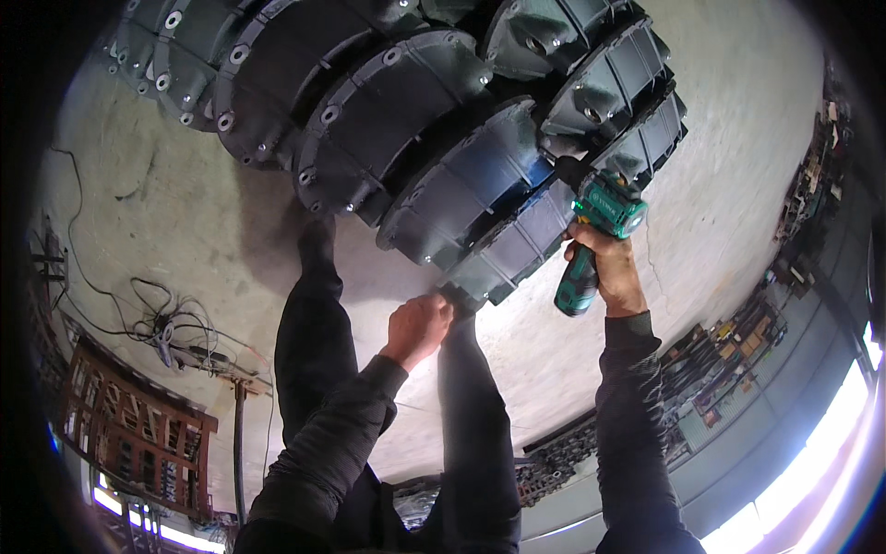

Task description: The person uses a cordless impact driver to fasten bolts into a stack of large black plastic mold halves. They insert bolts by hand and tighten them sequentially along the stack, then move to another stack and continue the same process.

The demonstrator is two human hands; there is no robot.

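Note:
My right hand (614, 263) is wrapped round the grip of a green and black cordless drill (607, 205). The drill's black chuck (572, 173) points left, close against a dark grey metal housing (475, 185); its tip is hidden from view. A bluish sheen shows on the housing beside the chuck. My left hand (420, 328) is closed in a fist, its knuckles up, beside the lower end of the nearest ribbed housing (521, 242). Whatever its fingers hold, if anything, is hidden.
More curved, ribbed housings (392, 111) with bolt holes stand in stacked rows ahead. Tangled cable (166, 323) lies on the concrete floor (729, 185) at left, near a brown slatted rack (138, 434). Assorted parts (729, 346) line the right side. My legs (314, 342) stand close below the housings.

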